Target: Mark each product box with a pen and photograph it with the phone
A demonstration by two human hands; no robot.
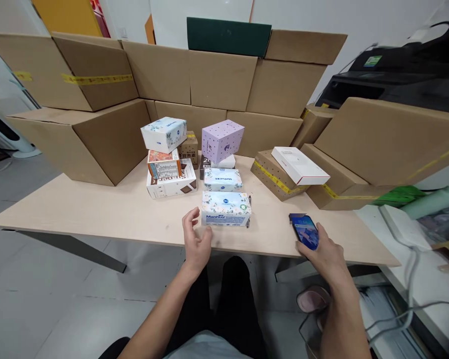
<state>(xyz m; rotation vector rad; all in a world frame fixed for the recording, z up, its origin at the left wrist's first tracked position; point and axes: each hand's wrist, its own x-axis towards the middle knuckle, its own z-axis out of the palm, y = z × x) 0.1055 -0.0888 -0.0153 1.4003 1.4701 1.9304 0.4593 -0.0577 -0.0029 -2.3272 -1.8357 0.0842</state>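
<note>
My left hand (195, 238) hovers open with its fingers curled, just left of a floral tissue box (226, 208) near the front edge of the wooden table (97, 209). It holds nothing and is not touching the box. My right hand (322, 252) grips a smartphone (306, 231) with a lit blue screen, low over the table's front right. Behind the floral box lies a second white-and-blue tissue pack (223, 179), and a lilac box (222, 140) sits tilted above it.
A stack at the left has a white box with brown print (172, 185), an orange carton (163, 163) and a pale blue tissue box (163, 133). A white flat box (299, 165) rests on a cardboard parcel. Large cartons (220, 80) wall the back. A printer (396, 75) stands at the right.
</note>
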